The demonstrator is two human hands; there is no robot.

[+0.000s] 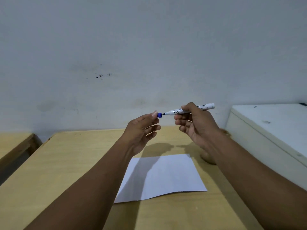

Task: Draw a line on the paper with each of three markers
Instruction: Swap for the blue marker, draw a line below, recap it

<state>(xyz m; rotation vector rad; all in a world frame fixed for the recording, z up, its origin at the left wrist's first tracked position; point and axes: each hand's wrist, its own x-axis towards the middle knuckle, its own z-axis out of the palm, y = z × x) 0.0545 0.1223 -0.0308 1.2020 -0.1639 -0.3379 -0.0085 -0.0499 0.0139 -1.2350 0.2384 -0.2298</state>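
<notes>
A white marker (pixel 172 111) with a dark tip is held level in the air above the table, gripped by my right hand (pixel 194 123) around its barrel, tip pointing left. My left hand (pixel 142 128) pinches the marker's blue cap (pixel 159 115) between thumb and forefinger, a short gap from the tip. Below both hands a blank white sheet of paper (pixel 166 176) lies flat on the wooden table (pixel 66 163). No other markers can be seen.
A white box-like cabinet (pixel 272 130) stands at the table's right side. Behind my right forearm a brown rounded object (pixel 208 159) is partly hidden. A second wooden surface (pixel 13 143) sits at the left across a gap. A grey wall is behind.
</notes>
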